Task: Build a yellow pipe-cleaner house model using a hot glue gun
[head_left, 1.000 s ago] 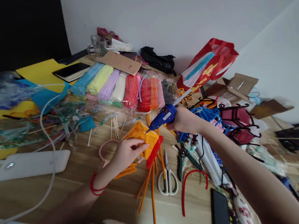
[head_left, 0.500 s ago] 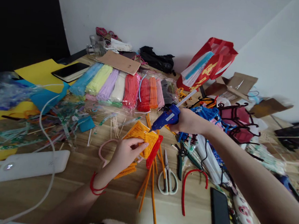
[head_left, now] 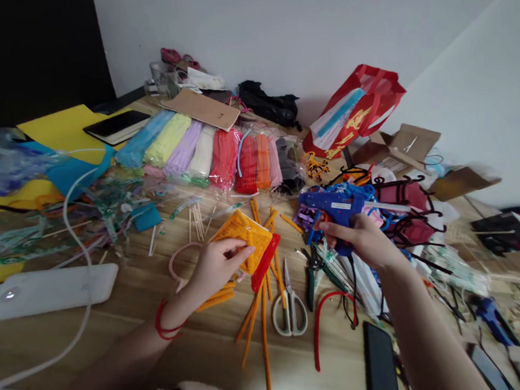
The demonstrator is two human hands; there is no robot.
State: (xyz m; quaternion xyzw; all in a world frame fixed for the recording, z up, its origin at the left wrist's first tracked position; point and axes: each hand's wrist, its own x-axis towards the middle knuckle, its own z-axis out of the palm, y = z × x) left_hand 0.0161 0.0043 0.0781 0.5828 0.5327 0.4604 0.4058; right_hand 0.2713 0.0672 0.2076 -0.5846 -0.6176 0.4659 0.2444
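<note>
My left hand (head_left: 218, 265) pinches a flat orange piece (head_left: 244, 233) that looks built from fuzzy pipe cleaners, with a red fuzzy strip (head_left: 265, 262) along its right edge. A blue hot glue gun (head_left: 332, 204) is in my right hand (head_left: 365, 240), its nozzle pointing left and a glue stick sticking out behind. The gun is held apart from the orange piece, to its upper right. Loose orange pipe cleaners (head_left: 266, 347) lie below and beside the piece. White-handled scissors (head_left: 290, 313) rest just to the right of them.
Bundles of coloured pipe cleaners (head_left: 200, 153) lie at the back. Pliers (head_left: 311, 278), a bent red pipe cleaner (head_left: 318, 327) and a phone (head_left: 381, 372) are at the right. A white power bank (head_left: 51, 292) with a cable sits left. A red bag (head_left: 355, 115) stands behind.
My right hand has drawn the glue gun away from the orange piece, to the right, and turned it nearly level. My left hand still holds the piece in about the same place.
</note>
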